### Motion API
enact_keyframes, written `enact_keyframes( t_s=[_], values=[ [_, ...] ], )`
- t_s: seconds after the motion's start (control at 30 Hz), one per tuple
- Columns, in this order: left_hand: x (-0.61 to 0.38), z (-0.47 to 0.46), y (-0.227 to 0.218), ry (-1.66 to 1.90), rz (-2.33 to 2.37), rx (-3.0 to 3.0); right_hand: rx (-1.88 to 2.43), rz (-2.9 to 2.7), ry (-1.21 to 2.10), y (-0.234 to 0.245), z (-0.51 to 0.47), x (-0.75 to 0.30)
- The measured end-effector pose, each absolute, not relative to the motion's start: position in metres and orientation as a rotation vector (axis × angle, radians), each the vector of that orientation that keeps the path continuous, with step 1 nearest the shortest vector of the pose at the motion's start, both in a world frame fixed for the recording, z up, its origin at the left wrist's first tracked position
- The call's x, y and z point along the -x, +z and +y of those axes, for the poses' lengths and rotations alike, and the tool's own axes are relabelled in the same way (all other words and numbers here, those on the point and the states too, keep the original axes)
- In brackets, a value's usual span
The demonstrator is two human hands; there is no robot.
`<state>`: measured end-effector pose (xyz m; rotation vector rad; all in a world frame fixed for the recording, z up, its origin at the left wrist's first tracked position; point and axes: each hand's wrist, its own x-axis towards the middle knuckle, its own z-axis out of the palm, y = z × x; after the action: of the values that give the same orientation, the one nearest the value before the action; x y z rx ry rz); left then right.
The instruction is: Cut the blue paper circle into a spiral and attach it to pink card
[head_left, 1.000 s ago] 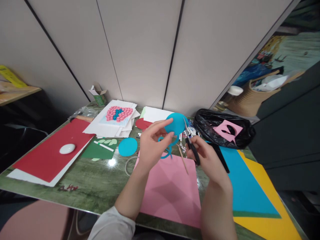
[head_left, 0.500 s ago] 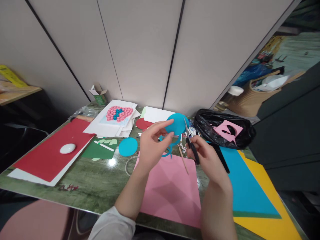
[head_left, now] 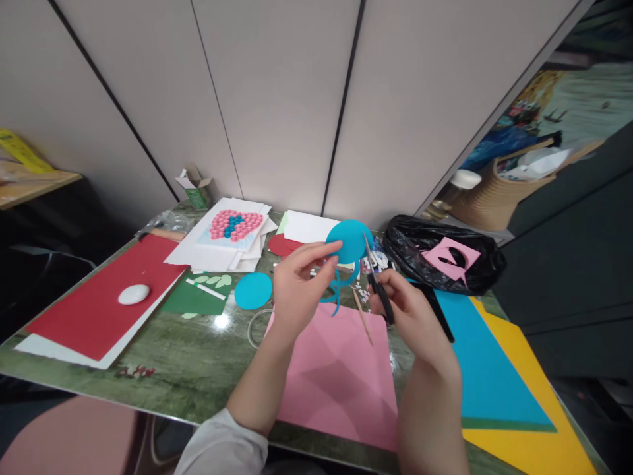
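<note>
Between thumb and fingers, my left hand pinches a blue paper circle above the table. My right hand is wrapped round the black handles of a pair of scissors, their blades pointing up at the circle's right edge. From the circle a thin curled blue paper strip hangs down. Below my hands lies a sheet of pink paper, with a wooden stick resting across its upper right part. Another blue paper circle lies flat on the table, left of my left hand.
At the left are a red sheet bearing a white oval object, and a green sheet. Behind stands a stack of white papers. A black plastic bag with pink scraps, blue paper and yellow paper lie right.
My left hand has shifted slightly left, and the blue circle has risen a little and turned against the scissors. The curled strip hangs differently. My right hand has barely moved.
</note>
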<state>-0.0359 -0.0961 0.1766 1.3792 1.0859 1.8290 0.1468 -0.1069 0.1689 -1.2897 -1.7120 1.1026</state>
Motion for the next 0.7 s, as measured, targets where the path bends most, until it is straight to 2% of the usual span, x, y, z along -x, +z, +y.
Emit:
enact_keyframes(
  t_s=[0.7],
  values=[
    [0.0333,-0.0911,0.1695,1.941,0.974,-1.286,1.278,-1.752,1.128,0.1725,-0.1075,-0.1449]
  ],
)
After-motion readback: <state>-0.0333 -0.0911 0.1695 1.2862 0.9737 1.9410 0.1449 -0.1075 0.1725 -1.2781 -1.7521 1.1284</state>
